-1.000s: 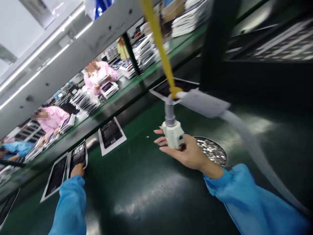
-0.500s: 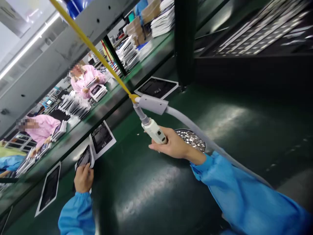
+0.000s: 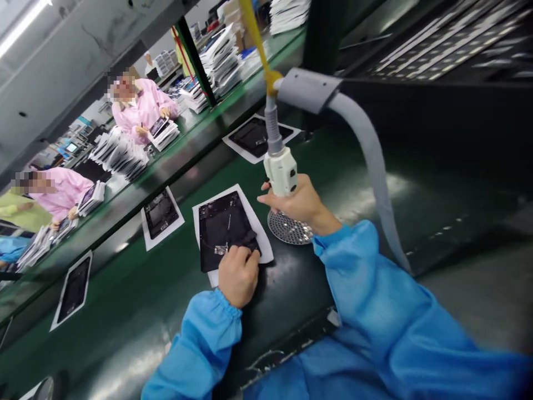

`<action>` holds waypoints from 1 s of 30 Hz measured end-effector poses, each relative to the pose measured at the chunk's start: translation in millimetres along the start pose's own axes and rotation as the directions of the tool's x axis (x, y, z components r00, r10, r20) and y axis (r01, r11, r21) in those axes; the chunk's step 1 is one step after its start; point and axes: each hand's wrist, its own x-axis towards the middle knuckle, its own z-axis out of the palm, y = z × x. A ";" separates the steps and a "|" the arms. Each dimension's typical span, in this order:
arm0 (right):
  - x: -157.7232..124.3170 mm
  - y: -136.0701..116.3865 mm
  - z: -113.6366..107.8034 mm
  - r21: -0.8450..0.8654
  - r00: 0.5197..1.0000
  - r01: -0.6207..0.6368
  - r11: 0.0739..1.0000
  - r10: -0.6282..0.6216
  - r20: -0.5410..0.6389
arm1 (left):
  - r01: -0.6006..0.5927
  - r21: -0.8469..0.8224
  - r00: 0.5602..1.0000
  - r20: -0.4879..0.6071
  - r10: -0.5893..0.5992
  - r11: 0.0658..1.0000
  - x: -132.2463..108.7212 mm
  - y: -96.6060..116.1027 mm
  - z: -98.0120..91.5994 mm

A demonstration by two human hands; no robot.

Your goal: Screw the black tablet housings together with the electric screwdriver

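Item 1: left hand, blue sleeve. I log it at 6 o'clock of the dark rectangular device panel, knuckles up and fingers curled down onto the panel's near edge. I cannot tell whether they clamp it or only press on it.

Item 2: the panel lies flat on a white backing sheet on the green conveyor belt, just below the middle of my view.

Item 3: right hand, at 3 o'clock of the panel, wrapped tight around the cream-white plastic power screwdriver, which stands upright.

Item 4: yellow suspension cord and grey flexible hose, both joined at the tool's 12 o'clock end.

Item 5: round metal dish of small screws, on the belt directly under the right hand.

Item 6: three more dark panels on white sheets, spaced along the belt from 8 to 12 o'clock.

Item 7: two co-workers in pink coats, at 10 o'clock beyond the belt, handling stacked panels.
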 end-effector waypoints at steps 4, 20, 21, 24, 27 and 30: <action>6.0 3.1 -10.6 0.087 0.994 -0.005 0.996 0.015 -0.111 | 0.111 -0.178 0.990 0.111 -0.092 0.978 -11.9 8.1 23.4; 27.5 26.7 5.7 0.039 0.992 0.056 0.998 -0.051 -0.113 | 0.134 -0.298 0.985 -0.069 -0.161 0.945 -30.6 -1.5 45.0; 27.9 27.4 6.6 0.044 0.994 0.046 0.998 -0.041 -0.105 | 0.138 -0.298 0.984 -0.068 -0.165 0.945 -30.5 -1.7 45.0; 27.5 27.3 8.4 0.046 0.997 0.026 0.999 -0.022 -0.076 | 0.157 -0.303 0.982 -0.055 -0.182 0.940 -30.9 -1.9 44.9; 26.5 25.7 8.9 0.042 0.998 0.025 0.999 -0.022 -0.061 | 0.165 -0.322 0.982 -0.039 -0.187 0.932 -31.1 -1.7 44.6; 26.6 25.3 8.6 0.040 0.998 0.007 0.999 -0.005 -0.055 | 0.173 -0.332 0.980 -0.035 -0.195 0.927 -30.8 -1.8 44.3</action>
